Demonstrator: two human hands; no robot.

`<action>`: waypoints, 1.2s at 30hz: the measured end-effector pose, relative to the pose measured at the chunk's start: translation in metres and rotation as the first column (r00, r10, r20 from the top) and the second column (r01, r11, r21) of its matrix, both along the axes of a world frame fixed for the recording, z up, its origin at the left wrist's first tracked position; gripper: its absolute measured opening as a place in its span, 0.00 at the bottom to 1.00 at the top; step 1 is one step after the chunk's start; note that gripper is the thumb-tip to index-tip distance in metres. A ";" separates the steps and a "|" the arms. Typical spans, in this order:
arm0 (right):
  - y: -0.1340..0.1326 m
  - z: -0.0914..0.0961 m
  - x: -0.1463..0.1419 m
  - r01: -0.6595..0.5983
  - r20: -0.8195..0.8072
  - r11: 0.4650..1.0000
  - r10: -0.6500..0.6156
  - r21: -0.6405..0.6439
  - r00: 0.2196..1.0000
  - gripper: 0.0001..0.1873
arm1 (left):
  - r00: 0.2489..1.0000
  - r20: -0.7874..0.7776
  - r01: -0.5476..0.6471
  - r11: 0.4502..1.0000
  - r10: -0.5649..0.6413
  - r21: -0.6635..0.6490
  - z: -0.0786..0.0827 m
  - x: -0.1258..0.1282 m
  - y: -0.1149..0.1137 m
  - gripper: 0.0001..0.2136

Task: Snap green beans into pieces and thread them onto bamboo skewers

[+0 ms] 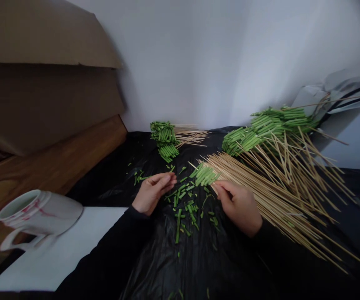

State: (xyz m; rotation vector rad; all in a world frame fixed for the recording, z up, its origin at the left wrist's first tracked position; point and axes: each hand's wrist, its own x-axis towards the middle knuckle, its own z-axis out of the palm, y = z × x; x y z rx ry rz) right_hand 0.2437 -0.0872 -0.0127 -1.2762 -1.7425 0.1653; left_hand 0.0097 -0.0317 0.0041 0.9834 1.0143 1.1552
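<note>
My left hand rests on black plastic sheeting, fingers together and pointing right toward scattered short green stem pieces; whether it pinches a piece I cannot tell. My right hand grips the near end of a bamboo skewer threaded with green stem pieces, whose tip points up and left. It lies against a large pile of bare bamboo skewers.
A finished bundle of stem skewers lies by the wall, a bigger heap of loaded skewers at back right. A white mug lies on its side on a white board at left. Wooden ledge and cardboard stand left.
</note>
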 end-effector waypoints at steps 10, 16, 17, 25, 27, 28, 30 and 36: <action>-0.001 0.000 0.000 -0.003 0.050 0.998 0.000 0.055 0.999 0.12 | 0.621 -0.774 0.254 0.903 0.123 0.347 -0.018 -0.010 0.008 0.10; -0.001 -0.003 -0.001 -0.021 0.049 0.998 0.018 0.062 0.999 0.10 | 0.378 -0.921 0.442 0.858 0.087 0.263 -0.019 -0.013 0.007 0.12; -0.001 -0.004 -0.001 -0.023 0.047 0.998 0.020 0.061 0.999 0.10 | 0.361 -0.929 0.451 0.857 0.079 0.249 -0.018 -0.013 0.008 0.11; -0.002 -0.006 -0.002 -0.016 0.060 0.999 0.014 0.037 0.998 0.11 | 0.341 -0.928 0.467 0.830 0.149 0.304 -0.017 -0.007 0.003 0.04; -0.002 -0.005 -0.002 -0.018 0.058 0.999 0.016 0.030 0.998 0.11 | 0.370 -0.909 0.423 0.836 0.192 0.349 -0.018 -0.007 0.002 0.05; -0.002 -0.005 -0.002 -0.020 0.057 0.999 0.018 0.026 0.998 0.11 | 0.393 -0.896 0.389 0.845 0.209 0.368 -0.018 -0.007 0.003 0.05; -0.002 -0.005 -0.002 -0.025 0.054 1.000 0.024 0.016 0.998 0.11 | 0.483 -0.847 0.303 0.866 0.221 0.398 -0.018 -0.008 0.005 0.06; -0.003 -0.007 -0.003 -0.056 0.062 0.998 0.057 -0.021 0.996 0.11 | 0.905 -0.422 0.035 0.982 0.049 0.188 -0.017 -0.009 0.011 0.15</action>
